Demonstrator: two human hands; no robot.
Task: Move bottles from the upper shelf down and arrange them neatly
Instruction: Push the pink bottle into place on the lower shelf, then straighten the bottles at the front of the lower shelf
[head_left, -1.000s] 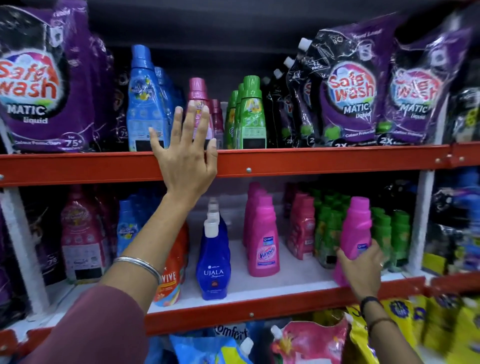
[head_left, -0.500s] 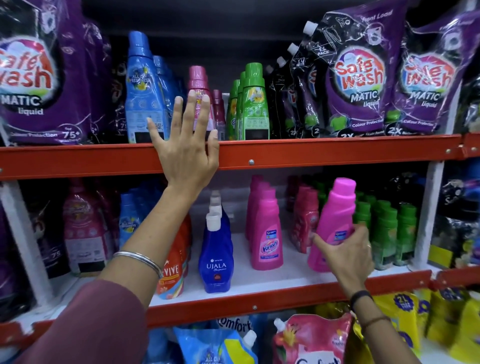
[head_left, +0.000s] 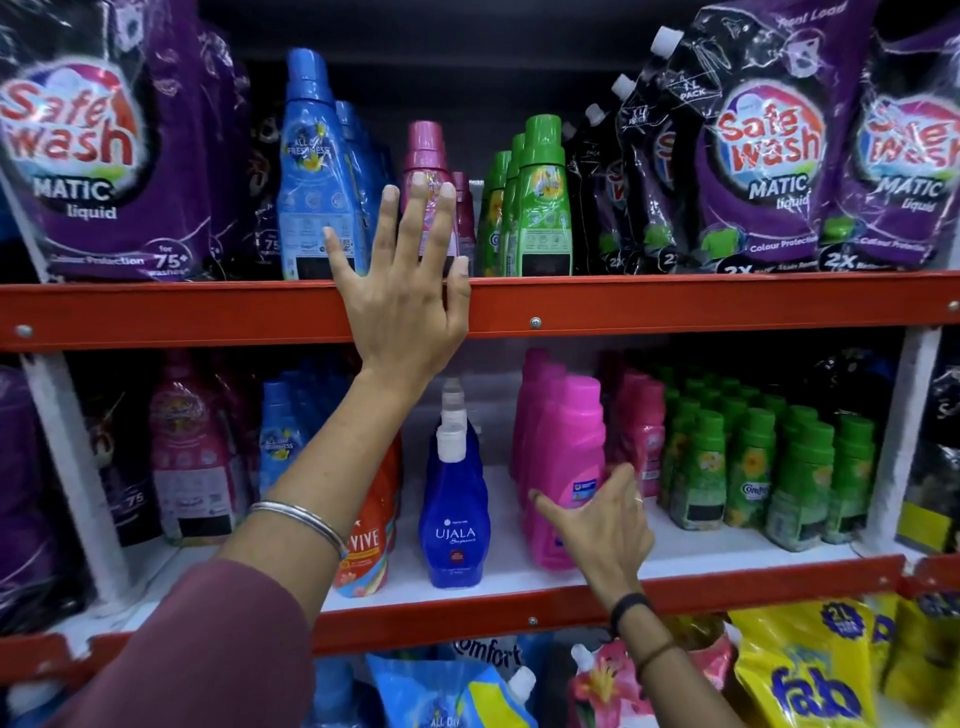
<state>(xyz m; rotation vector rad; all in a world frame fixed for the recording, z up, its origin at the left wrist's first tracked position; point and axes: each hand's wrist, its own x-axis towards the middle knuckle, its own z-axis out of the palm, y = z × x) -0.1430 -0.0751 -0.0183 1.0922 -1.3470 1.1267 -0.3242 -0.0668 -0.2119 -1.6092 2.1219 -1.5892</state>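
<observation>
My left hand (head_left: 405, 301) lies flat and open against the red front rail of the upper shelf (head_left: 675, 304), with its fingertips over a dark pink bottle (head_left: 426, 150). Tall blue bottles (head_left: 309, 171) stand to that bottle's left and green bottles (head_left: 543, 208) to its right. On the lower shelf (head_left: 727, 582), my right hand (head_left: 597, 525) wraps the lower part of a bright pink bottle (head_left: 569, 431). This bottle stands upright at the front of a row of matching pink bottles.
Purple detergent pouches fill the upper shelf's left end (head_left: 93, 156) and right end (head_left: 769, 156). The lower shelf holds a blue Ujala bottle (head_left: 454, 519), an orange bottle (head_left: 369, 540) and several small green bottles (head_left: 753, 467). Yellow pouches (head_left: 810, 675) sit below.
My right hand carried the bright pink bottle leftward from beside the green bottles and stood it upright at the front of the pink row. My left hand stayed on the upper rail.
</observation>
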